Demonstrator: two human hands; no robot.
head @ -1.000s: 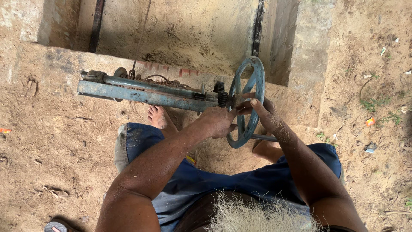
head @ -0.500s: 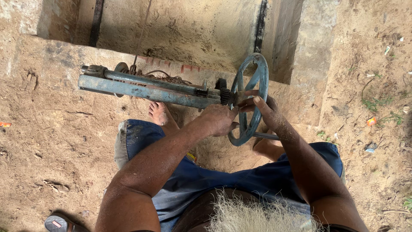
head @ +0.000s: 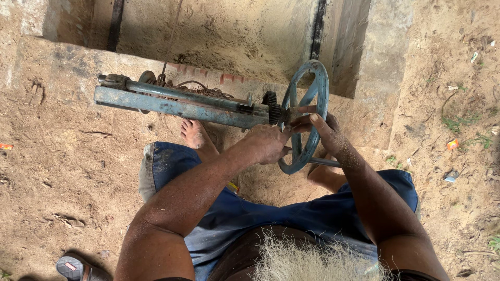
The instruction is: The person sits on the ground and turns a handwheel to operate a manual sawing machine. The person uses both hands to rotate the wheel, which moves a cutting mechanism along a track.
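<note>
A person sits on sandy ground, seen from above, working at a blue metal handwheel (head: 307, 117) that stands upright on its edge. Everything here is placed relative to that wheel.

The left hand (head: 268, 143) is curled shut just beside the wheel's hub, on the side toward a long blue metal frame (head: 177, 106); what its fingers close on is hidden, so I cannot tell whether it grips the shaft or a small part. The right hand (head: 325, 132) lies against the spokes with its fingers bent loosely, fingertips pressed at the hub, not wrapped around the rim.

A small dark toothed gear (head: 271, 99) sits on the shaft, touching the hub side of the wheel. The frame runs away from the wheel to the left, carrying coiled wire or cable (head: 200, 91). Beyond the wheel a concrete pit (head: 234, 31) drops away. A bare foot (head: 194, 132) rests below the frame, left of the wheel.

The risks, as I judge them: both hands sit close to the gear teeth and spokes, so a sudden turn of the wheel could pinch fingers. The frame lies at the pit's edge; a hard push could tip it in. Sand on the hands could make a grip slip.
</note>
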